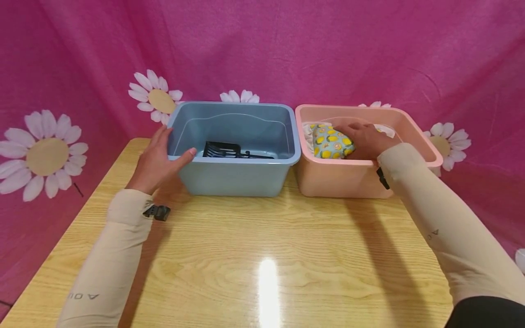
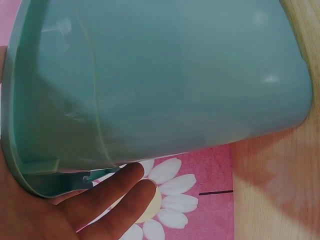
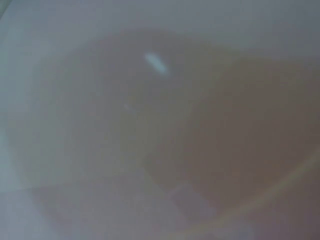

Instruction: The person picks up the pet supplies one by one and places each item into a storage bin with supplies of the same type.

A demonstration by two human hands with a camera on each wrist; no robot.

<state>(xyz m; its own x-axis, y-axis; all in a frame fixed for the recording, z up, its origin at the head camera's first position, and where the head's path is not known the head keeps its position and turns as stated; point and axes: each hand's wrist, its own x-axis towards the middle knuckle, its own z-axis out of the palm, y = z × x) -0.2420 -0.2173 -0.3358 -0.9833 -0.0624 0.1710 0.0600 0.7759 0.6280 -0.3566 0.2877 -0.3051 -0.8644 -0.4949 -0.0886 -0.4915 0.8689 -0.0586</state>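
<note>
My left hand rests at the left front corner of a blue plastic bin, thumb over the rim, fingers along the left end. Below the rim, the left wrist view shows two extended fingers beside the bin wall. Inside lies a black slotted spatula. My right hand reaches into a pink bin and grips a bundled cloth with a lemon print. The front wall hides part of this hand. The right wrist view is blurred and close to a pinkish surface.
Both bins stand side by side at the back of a wooden table, their rims nearly touching. White cloth lies in the pink bin around the lemon-print cloth. Behind hangs a magenta curtain with daisies.
</note>
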